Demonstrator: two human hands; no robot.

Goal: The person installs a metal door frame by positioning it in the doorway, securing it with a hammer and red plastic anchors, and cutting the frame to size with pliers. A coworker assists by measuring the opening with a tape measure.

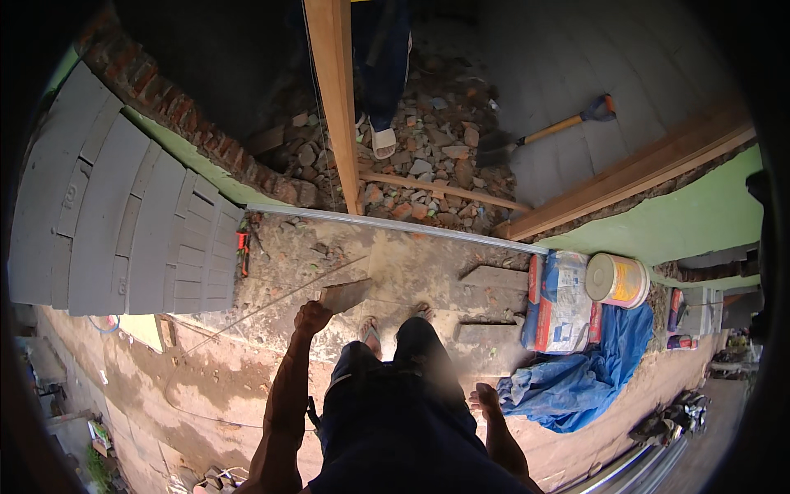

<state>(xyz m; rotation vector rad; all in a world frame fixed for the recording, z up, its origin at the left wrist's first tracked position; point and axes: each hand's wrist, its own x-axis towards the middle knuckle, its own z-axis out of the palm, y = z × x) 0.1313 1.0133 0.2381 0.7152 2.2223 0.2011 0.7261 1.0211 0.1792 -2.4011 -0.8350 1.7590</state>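
Head view: the left hand (312, 318) is clenched around the near end of a flat grey-brown slab (347, 295) — probably gripped there so it extends forward, above the floor (395, 255). The right hand (485, 398) hangs loosely open, apparently empty, beside a blue tarpaulin (605, 385) — perhaps protecting the sacks (566, 309).

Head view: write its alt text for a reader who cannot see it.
The person's left hand holds a flat brownish piece; the right hand hangs open near a blue tarp. Ahead, another person stands on rubble beside a wooden post.
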